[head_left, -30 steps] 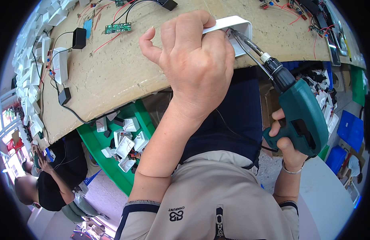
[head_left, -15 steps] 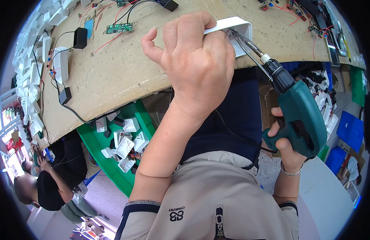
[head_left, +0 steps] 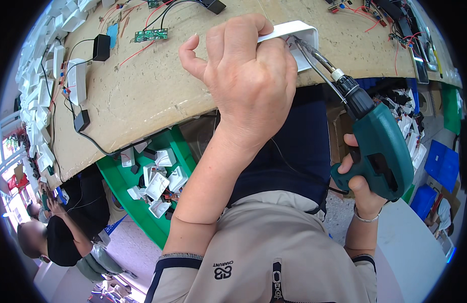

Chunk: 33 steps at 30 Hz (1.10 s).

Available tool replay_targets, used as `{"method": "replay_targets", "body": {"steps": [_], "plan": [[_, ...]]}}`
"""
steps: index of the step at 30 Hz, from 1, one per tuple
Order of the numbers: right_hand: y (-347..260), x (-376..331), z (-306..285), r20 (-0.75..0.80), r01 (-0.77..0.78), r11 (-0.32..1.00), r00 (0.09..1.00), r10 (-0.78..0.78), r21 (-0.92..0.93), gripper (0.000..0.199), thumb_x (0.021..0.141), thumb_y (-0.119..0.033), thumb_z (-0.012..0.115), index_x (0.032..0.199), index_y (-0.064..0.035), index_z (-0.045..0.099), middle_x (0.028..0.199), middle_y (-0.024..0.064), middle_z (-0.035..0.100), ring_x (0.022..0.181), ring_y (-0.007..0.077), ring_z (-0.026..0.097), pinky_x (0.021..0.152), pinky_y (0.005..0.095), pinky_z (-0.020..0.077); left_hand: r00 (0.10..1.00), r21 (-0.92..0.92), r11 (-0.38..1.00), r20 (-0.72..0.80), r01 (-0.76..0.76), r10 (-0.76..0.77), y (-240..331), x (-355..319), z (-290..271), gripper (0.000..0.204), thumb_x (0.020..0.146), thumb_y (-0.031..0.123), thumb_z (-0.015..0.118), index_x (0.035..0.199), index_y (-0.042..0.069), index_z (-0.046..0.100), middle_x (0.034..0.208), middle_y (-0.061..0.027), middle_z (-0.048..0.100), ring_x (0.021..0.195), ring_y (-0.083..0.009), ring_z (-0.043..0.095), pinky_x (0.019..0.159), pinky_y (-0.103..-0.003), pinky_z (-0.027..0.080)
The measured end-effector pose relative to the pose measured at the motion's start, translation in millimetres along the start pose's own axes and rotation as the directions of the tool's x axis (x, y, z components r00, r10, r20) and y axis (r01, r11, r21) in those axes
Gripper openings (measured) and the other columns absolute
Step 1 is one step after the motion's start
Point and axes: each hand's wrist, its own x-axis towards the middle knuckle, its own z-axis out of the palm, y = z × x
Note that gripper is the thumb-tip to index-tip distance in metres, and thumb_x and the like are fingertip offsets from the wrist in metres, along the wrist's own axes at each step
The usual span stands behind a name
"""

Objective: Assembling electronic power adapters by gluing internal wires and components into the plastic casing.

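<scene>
My left hand (head_left: 251, 76) grips a white plastic housing (head_left: 308, 34) at the table's front edge, with the thumb or a finger sticking out to the left. A green pistol-shaped soldering iron (head_left: 382, 144) is in my right hand (head_left: 362, 189), its fingers wrapped round the handle. The iron's metal tip and a thin curved tube beside it reach into the open housing, close to my left fingers. What the tip touches inside is hidden by the hand and the housing wall.
On the table lie a green circuit board (head_left: 151, 35) with red wires and a black box (head_left: 101, 48) on a cable. White housings (head_left: 39, 116) pile up at the left. A green bin (head_left: 137, 202) of white parts stands below the edge. Another person (head_left: 66, 232) sits at the left.
Almost nothing differs. The soldering iron has shifted very slightly to the right, its tip still inside the housing; my left hand keeps its hold.
</scene>
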Motion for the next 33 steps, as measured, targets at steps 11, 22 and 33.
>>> {"method": "replay_targets", "body": {"steps": [11,22,33], "plan": [[-1,1,0,0.017,-0.03,0.999,0.999,0.031,-0.021,0.078,0.066,-0.034,0.074,0.121,0.0061,0.038,0.108,0.0224,0.054,0.067,0.0133,0.057,0.058,0.0223,0.0478,1.0,-0.01,1.0,-0.002,-0.001,0.001,-1,0,0,0.005,0.059,0.009,0.065,0.061,0.007,0.061,0.076,0.0008,0.052,0.077,-0.0149,0.048,0.078,-0.036,0.024],[0,-2,2,-0.013,-0.03,0.999,0.999,0.029,-0.025,0.079,0.065,-0.036,0.074,0.12,0.0074,0.038,0.108,0.0225,0.054,0.065,0.0134,0.058,0.056,0.0217,0.0474,1.0,-0.034,0.999,-0.006,0.003,-0.003,-1,0,0,0.005,0.058,0.009,0.065,0.061,0.007,0.062,0.078,0.0001,0.053,0.078,-0.016,0.049,0.078,-0.035,0.024],[1,-18,-8,-0.045,0.038,0.999,0.998,-0.038,0.001,0.08,0.062,-0.044,0.072,0.114,0.009,0.044,0.101,0.0188,0.058,0.063,0.0111,0.058,0.056,0.0198,0.0474,1.0,-0.166,0.986,-0.007,-0.013,0.012,-1,-2,4,0.006,0.058,0.004,0.062,0.063,0.002,0.058,0.083,-0.0069,0.051,0.078,-0.0219,0.047,0.071,-0.035,0.035]]}}
